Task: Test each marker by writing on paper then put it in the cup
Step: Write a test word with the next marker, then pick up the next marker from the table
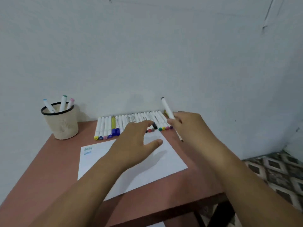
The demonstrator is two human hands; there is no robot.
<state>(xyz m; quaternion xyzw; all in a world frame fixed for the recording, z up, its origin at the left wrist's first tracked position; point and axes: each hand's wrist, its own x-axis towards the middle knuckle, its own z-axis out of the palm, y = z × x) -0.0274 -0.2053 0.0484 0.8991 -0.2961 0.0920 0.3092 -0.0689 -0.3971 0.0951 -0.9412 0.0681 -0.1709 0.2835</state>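
From the head camera, the right hand point(188, 126) pinched a white marker point(167, 109) between thumb and fingers, its dark-capped end tilted up and away toward the wall, above the far right end of the marker row point(131, 123). A thin pencil-like stick point(179, 136) poked out below that hand; whether the hand held it too could not be told.

The left hand point(136, 143) hovered with fingers spread and relaxed, gripping nothing, just to the left of the right hand, over the near ends of the row and the far edge of the paper point(172, 161). Blue scribbles point(87, 150) sat on the sheet to the left of the left wrist.

Well left of both hands stood the cup point(61, 124), on the table's point(41, 169) far corner, with three markers point(63, 104) upright in it.
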